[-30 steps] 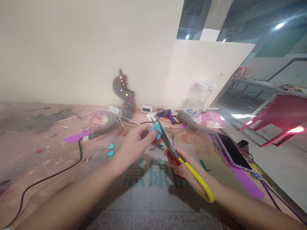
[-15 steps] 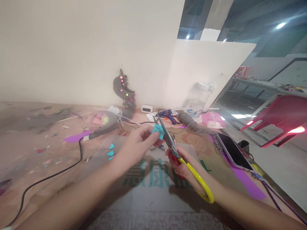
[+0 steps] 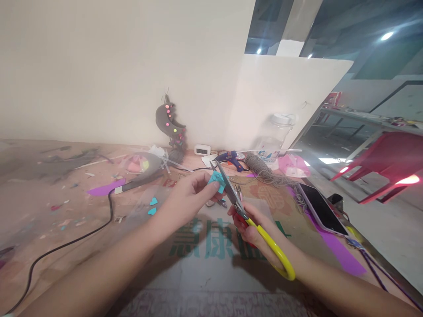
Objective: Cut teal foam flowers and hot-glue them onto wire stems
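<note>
Between the thumb and fingers of my left hand (image 3: 194,191) is a small teal piece (image 3: 216,179) with dark outlines drawn on it; whether it is paper or felt I cannot tell. My right hand (image 3: 249,224) is wrapped round a pair of scissors (image 3: 233,193) with a yellow and a red handle. The slightly parted blades point up and away from me, at the right edge of the teal piece. Left of my left wrist, teal hearts (image 3: 153,201) lie on the work surface. Small tools (image 3: 238,191) lie partly hidden behind my hands.
At the back are a blue glue gun (image 3: 229,157), a small digital clock (image 3: 202,150), grey cord (image 3: 261,167) and a clear bottle (image 3: 274,136). A phone (image 3: 322,209) lies right, on a purple strip (image 3: 343,251). A decorated crescent (image 3: 168,121) hangs at the wall. A black cable (image 3: 76,240) runs left.
The teal piece has tilted slightly in my left hand, and the scissor blades have shifted a little against it. My left forearm has moved slightly, covering a teal piece below the hearts.
</note>
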### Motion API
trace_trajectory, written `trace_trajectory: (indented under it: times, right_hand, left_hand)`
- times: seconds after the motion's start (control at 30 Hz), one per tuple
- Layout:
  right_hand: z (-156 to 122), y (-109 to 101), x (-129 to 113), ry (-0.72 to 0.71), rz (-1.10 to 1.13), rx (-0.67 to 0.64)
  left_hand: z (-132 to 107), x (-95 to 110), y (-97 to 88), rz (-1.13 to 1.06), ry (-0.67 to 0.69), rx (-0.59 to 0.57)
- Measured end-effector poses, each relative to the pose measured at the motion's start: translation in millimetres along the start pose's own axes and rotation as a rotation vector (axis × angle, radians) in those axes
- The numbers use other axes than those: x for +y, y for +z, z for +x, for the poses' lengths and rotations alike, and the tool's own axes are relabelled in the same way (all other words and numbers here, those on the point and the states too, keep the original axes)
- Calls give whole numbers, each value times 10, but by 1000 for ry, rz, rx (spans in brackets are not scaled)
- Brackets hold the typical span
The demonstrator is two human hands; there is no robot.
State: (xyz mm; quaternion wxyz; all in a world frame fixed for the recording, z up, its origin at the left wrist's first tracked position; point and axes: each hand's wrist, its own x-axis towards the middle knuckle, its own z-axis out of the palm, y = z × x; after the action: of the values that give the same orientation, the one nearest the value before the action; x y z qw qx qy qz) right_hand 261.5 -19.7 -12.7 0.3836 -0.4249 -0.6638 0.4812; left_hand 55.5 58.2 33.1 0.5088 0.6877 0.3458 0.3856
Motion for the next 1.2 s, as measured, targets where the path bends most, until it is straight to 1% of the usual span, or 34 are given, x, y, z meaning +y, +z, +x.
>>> trace_trajectory:
  times: [0.27, 0.37, 0.47, 0.6, 0.77, 0.97, 1.2]
  right_hand:
    - [15, -21, 88, 4, 20, -26]
    - [13, -33, 74, -4, -7, -30]
    - [15, -56, 55, 29, 0, -48]
    - [23, -93, 47, 23, 1, -73]
    - [46, -109, 76, -25, -29, -68]
    - [45, -138, 99, 2, -56, -82]
    - [48, -143, 80, -13, -71, -66]
  left_hand:
    - [7, 21, -41, 15, 35, -65]
    - [23, 21, -93, 26, 48, -110]
    - [46, 12, -166, 40, 69, -149]
    - [61, 14, -245, 35, 55, -209]
    - [59, 41, -283, 68, 36, -214]
    - [55, 79, -342, 121, 8, -242]
    - [60, 86, -374, 170, 33, -199]
